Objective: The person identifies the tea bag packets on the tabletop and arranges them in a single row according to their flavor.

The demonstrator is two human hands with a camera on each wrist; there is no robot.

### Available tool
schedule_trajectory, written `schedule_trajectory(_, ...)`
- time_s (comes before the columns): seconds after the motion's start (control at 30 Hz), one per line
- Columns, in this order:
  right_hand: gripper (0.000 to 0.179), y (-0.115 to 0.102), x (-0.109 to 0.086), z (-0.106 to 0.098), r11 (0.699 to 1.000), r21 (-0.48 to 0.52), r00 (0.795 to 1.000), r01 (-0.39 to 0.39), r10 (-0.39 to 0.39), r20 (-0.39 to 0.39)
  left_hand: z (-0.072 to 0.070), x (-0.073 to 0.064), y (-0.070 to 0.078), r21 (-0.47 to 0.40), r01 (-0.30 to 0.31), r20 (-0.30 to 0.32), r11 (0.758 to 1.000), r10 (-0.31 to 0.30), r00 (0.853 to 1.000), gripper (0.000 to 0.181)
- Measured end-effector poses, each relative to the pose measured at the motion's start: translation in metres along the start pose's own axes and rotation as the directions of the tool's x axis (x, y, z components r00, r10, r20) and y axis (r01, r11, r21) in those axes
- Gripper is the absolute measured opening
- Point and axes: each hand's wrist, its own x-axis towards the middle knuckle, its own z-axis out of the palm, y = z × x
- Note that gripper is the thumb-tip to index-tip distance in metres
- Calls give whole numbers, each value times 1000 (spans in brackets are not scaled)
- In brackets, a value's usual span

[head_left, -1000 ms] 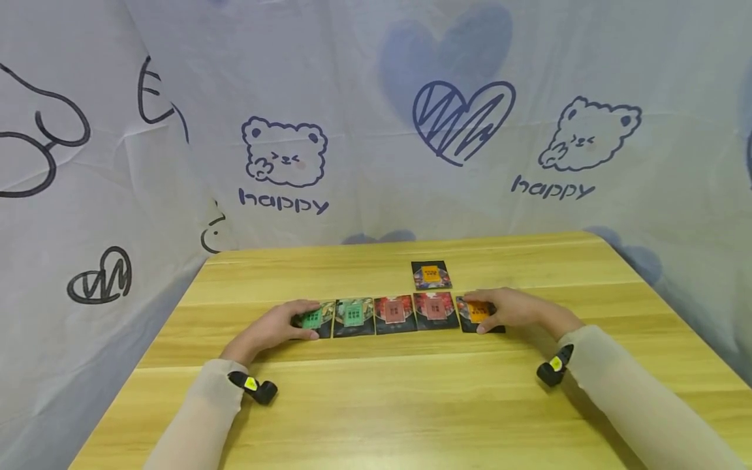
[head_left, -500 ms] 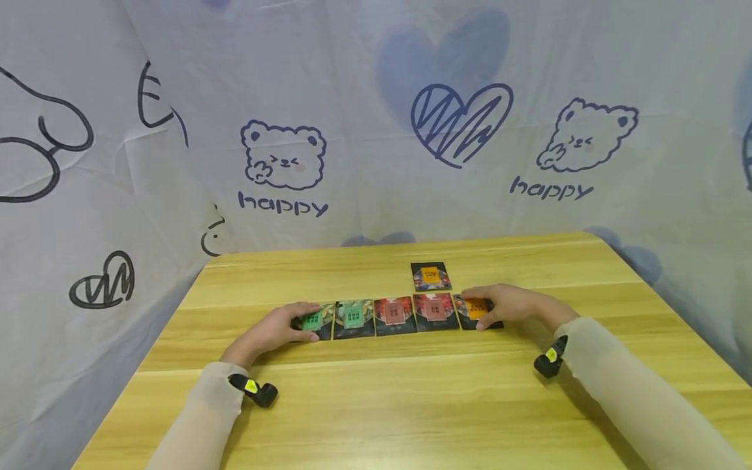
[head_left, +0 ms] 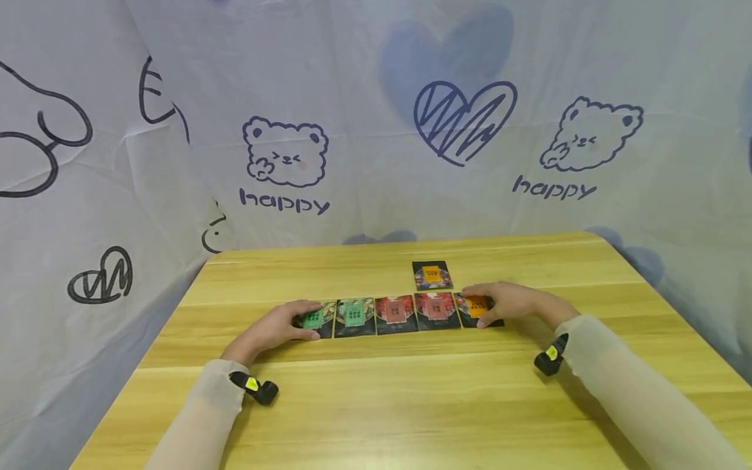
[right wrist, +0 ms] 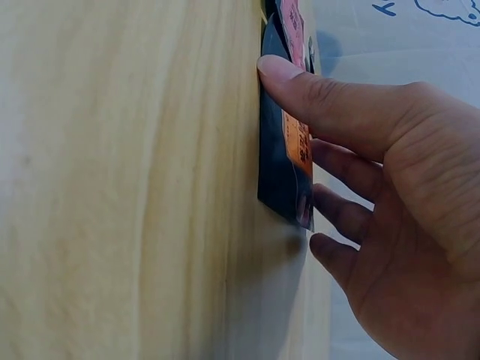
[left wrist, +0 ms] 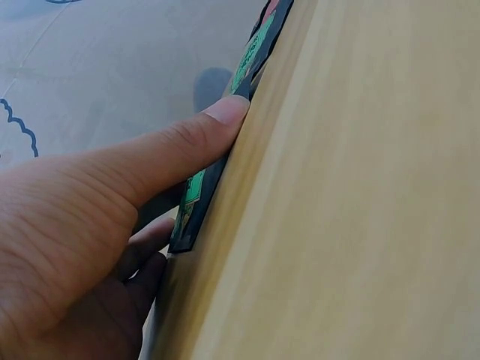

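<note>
Several flat black packets with coloured labels lie side by side in a row on the table in the head view. At the left end my left hand (head_left: pixel 276 328) holds a green-labelled packet (head_left: pixel 314 318), thumb along its near edge and fingers on its far side. My right hand (head_left: pixel 512 304) spans the orange-labelled packet (head_left: pixel 478 307) at the right end, gripping it between thumb and fingers. Between them lie another green-labelled packet (head_left: pixel 355 316) and two red-labelled ones, the left red packet (head_left: pixel 395 313) and the right red packet (head_left: pixel 437 309). In the right wrist view the thumb presses the orange-labelled packet's edge.
One more orange-labelled packet (head_left: pixel 432 275) lies behind the row, further back on the wooden table (head_left: pixel 376 398). A pale cloth (head_left: pixel 376 163) printed with bears and hearts hangs behind the table and at its left. Black wrist cameras sit on both sleeves.
My right hand has slid the right-end orange-labelled packet slightly left and back, bringing it up against the red packet beside it. The left hand stays on its green-labelled packet.
</note>
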Motion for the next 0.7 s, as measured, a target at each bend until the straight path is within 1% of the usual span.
schedule_trajectory(0.23, 75, -2, 0, -1, 1000, 7, 1000, 8, -7, -15, 1, 1, -3, 3, -8, -5, 1000, 8, 1000, 78)
schedule_trajectory(0.33, 74, -4, -2, -3, 999, 11, 999, 35, -35, -40, 1, 2, -3, 11, -9, -3, 1000, 9, 1000, 79)
schedule_trajectory(0.47, 71, -5, -2, -7, 999, -3, 995, 49, -49, -90, 0, 2, -3, 8, -11, -3, 1000, 11, 1000, 78)
schedule_trajectory(0.7, 62, -12, 9, -11, 999, -25, 990, 43, -46, -136, 0, 0, -1, 8, -7, 5, 1000, 7, 1000, 78)
